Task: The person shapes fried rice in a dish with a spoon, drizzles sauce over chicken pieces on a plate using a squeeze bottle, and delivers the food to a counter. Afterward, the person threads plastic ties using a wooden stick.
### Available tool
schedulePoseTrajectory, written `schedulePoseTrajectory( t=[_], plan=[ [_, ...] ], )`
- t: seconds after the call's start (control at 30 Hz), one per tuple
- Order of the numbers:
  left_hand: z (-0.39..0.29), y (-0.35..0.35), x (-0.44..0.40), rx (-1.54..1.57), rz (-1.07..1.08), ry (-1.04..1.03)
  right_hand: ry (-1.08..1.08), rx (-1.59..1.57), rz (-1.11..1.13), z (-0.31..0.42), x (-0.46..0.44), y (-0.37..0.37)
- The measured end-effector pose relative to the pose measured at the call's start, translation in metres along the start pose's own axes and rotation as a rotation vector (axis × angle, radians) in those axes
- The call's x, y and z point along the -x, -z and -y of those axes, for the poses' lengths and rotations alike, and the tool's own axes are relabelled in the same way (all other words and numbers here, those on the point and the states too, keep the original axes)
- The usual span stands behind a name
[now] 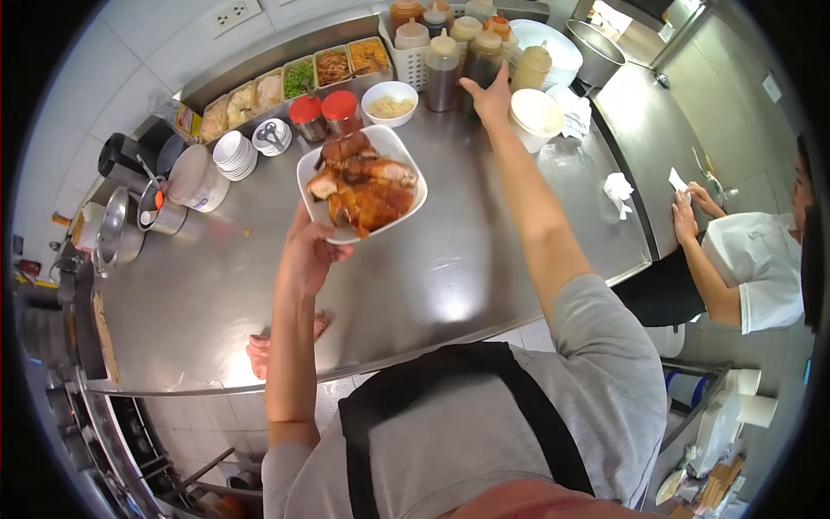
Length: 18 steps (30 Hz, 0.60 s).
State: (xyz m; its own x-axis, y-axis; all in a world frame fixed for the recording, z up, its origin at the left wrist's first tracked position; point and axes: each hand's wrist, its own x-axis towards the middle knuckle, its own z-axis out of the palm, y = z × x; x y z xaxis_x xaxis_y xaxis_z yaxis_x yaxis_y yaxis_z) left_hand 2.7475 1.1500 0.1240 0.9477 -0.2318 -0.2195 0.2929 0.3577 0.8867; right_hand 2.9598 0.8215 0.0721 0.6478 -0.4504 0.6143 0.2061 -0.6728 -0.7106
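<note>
Bowl of roast meat is clamped in my left hand over the table, best held level, but I can't tell if my right hand grips that dark squeeze bottle.

Left hand: partly hidden by bowl
Dark bottle: partly behind right hand
Co-worker: cut off, right edge
Pinkish thing: partly behind left forearm, unclear

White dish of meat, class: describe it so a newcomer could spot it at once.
Above the steel counter, find the person's left hand. It holds the squarish white dish; unlike the round bowl nearby, this one carries browned meat pieces.
</note>
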Motion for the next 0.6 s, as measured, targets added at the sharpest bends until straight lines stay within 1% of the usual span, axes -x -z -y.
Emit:
schedulePoseTrajectory(
  t=[0.03, 0.07, 0.13, 0.17, 0.2, 0.27, 0.33, 0.37, 0.43, 0.47, 0.5, 0.53, 0.57, 0.6],
  plan=[
    [0.003, 0.005, 0.005, -0.001, -0.027, 0.009, 0.023, 0.033, -0.054, 0.0, -0.001, -0.002],
    [0.005, 0.011, 0.01, -0.001, -0.037, 0.008, 0.022, 0.027, -0.046, 0.001, 0.007, -0.009],
    [0.011, 0.018, 0.015, -0.001, -0.058, 0.0, 0.027, 0.033, -0.323, 0.015, 0.037, -0.019],
    [0.014, 0.021, 0.019, 0.008, -0.083, 0.001, 0.005, -0.134, -0.103, 0.03, 0.053, -0.036],
    [0.016, 0.022, 0.021, 0.021, -0.103, 0.014, -0.052, -0.168, -0.092, 0.038, 0.056, -0.047],
    [0.016, 0.023, 0.024, 0.027, -0.131, 0.026, -0.159, -0.057, -0.095, 0.044, 0.044, -0.06],
    [0.017, 0.024, 0.028, 0.046, -0.113, 0.009, -0.204, -0.215, 0.057, 0.03, 0.025, -0.063],
    [0.017, 0.023, 0.029, 0.047, -0.137, 0.014, -0.177, -0.147, 0.102, 0.026, 0.019, -0.06],
    [0.018, 0.025, 0.03, 0.075, -0.142, 0.023, -0.044, -0.178, 0.219, 0.032, 0.022, -0.04],
    [0.019, 0.029, 0.03, 0.081, -0.172, 0.03, 0.121, -0.14, 0.266, 0.034, 0.026, -0.03],
    [0.02, 0.033, 0.028, 0.066, -0.138, 0.029, 0.287, -0.097, 0.327, 0.032, 0.03, -0.02],
    [0.02, 0.037, 0.026, 0.052, -0.097, 0.027, 0.438, -0.073, 0.374, 0.053, 0.039, 0.005],
    [0.021, 0.041, 0.024, 0.059, -0.111, 0.029, 0.575, -0.013, 0.466, 0.059, 0.044, 0.023],
    [0.022, 0.044, 0.022, 0.02, -0.116, 0.028, 0.573, -0.014, 0.476, 0.076, 0.051, 0.043]
  ],
)
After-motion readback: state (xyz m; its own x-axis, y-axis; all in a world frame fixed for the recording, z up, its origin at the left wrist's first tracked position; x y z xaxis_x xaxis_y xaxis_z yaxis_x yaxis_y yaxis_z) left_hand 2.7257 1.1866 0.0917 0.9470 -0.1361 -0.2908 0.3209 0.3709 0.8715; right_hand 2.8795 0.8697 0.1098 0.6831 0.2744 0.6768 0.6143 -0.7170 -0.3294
